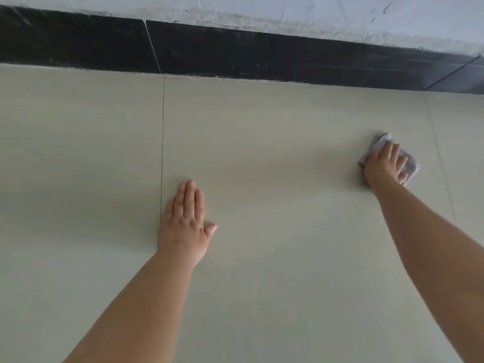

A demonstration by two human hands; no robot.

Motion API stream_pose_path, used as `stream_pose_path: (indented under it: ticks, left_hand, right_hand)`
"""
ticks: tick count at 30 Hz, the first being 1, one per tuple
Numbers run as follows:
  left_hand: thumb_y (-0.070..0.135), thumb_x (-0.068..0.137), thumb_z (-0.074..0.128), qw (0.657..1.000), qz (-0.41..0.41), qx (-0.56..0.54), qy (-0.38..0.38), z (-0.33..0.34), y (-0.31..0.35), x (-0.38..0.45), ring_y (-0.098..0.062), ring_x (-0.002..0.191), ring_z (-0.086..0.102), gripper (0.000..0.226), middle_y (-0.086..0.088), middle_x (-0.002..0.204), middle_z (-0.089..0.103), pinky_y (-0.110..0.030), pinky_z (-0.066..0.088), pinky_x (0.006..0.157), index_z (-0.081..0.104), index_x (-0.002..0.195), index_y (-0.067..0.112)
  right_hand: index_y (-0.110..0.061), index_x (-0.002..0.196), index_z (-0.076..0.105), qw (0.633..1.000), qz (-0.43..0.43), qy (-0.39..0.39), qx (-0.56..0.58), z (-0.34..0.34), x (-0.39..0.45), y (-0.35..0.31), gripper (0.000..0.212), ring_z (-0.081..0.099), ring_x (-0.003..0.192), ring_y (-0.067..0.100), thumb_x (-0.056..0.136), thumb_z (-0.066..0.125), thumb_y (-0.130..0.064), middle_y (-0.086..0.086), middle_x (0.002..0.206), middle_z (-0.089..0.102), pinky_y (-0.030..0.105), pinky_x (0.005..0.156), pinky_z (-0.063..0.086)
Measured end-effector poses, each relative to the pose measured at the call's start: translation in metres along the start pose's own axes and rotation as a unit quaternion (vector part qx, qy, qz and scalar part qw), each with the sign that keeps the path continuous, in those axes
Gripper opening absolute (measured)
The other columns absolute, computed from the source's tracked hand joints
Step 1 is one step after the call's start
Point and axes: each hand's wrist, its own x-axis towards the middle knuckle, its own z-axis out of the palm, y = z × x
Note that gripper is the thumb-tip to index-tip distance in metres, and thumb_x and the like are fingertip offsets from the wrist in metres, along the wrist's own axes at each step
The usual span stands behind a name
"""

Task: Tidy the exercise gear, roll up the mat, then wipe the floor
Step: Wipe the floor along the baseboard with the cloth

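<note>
The floor (275, 158) is made of large pale beige tiles with thin dark joints. My right hand (383, 165) lies at the right, fingers spread and straight, pressing a crumpled grey-white cloth (378, 142) flat on the tile. The cloth sticks out past my fingers at the top and right. My left hand (184, 221) rests palm down on the floor near a tile joint, fingers straight and together, holding nothing. No mat or exercise gear is in view.
A black skirting strip (235, 51) runs along the far edge of the floor, under a scuffed white wall (288, 11). Tile joints run toward me at the left and at the far right.
</note>
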Motion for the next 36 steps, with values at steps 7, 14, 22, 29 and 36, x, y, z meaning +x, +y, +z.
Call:
stream_pose_path:
  ticks: [7, 14, 22, 29, 36]
  left_hand:
    - [0.043, 0.101, 0.019, 0.998, -0.015, 0.02, -0.049, 0.004, -0.001, 0.002, -0.029, 0.145, -0.019, 0.072, -0.018, 0.154, -0.026, -0.035, -0.006, 0.12, -0.018, 0.147, 0.0]
    - [0.041, 0.1, 0.027, 0.999, -0.018, -0.009, -0.031, 0.006, -0.001, 0.0, -0.029, 0.146, -0.016, 0.074, -0.018, 0.155, -0.021, -0.034, -0.005, 0.12, -0.011, 0.148, 0.0]
    - [0.04, 0.101, 0.025, 0.999, -0.024, 0.008, -0.043, 0.003, -0.001, -0.002, -0.026, 0.147, -0.016, 0.071, -0.016, 0.156, -0.02, -0.034, -0.004, 0.12, -0.01, 0.149, 0.0]
    - [0.039, 0.102, 0.02, 0.998, -0.032, 0.043, -0.039, 0.003, 0.004, -0.009, -0.023, 0.147, -0.014, 0.067, -0.013, 0.158, -0.016, -0.036, -0.003, 0.12, -0.009, 0.15, 0.002]
    - [0.036, 0.102, 0.023, 0.99, 0.087, 0.104, -0.042, 0.004, 0.011, -0.038, -0.021, 0.149, -0.007, 0.065, -0.011, 0.159, -0.011, -0.034, 0.0, 0.12, -0.005, 0.15, 0.003]
  right_hand:
    - [-0.025, 0.15, -0.001, 0.938, -0.319, -0.099, -0.093, 0.046, -0.04, -0.151, 0.052, -0.008, 0.147, 0.024, 0.102, 0.018, -0.03, -0.003, 0.16, -0.006, 0.045, 0.118, -0.003]
    - [-0.032, 0.149, 0.0, 0.824, -0.519, -0.161, -0.162, 0.072, -0.127, -0.148, 0.049, -0.009, 0.148, 0.019, 0.102, 0.015, -0.034, -0.011, 0.159, -0.005, 0.041, 0.118, -0.008]
    - [-0.018, 0.14, 0.037, 0.867, -0.434, -0.171, -0.175, 0.058, -0.191, 0.073, 0.062, 0.02, 0.138, 0.016, 0.098, 0.001, -0.047, 0.001, 0.143, 0.046, 0.032, 0.111, 0.003]
    - [-0.022, 0.15, 0.003, 0.993, -0.047, -0.103, -0.009, 0.055, -0.205, 0.066, 0.053, -0.01, 0.147, 0.022, 0.102, 0.024, -0.026, -0.003, 0.16, -0.006, 0.044, 0.118, -0.007]
    - [-0.032, 0.139, 0.038, 0.851, -0.455, -0.224, -0.14, 0.112, -0.354, 0.034, 0.054, 0.033, 0.139, 0.023, 0.085, 0.039, -0.033, -0.009, 0.145, 0.045, 0.047, 0.116, 0.007]
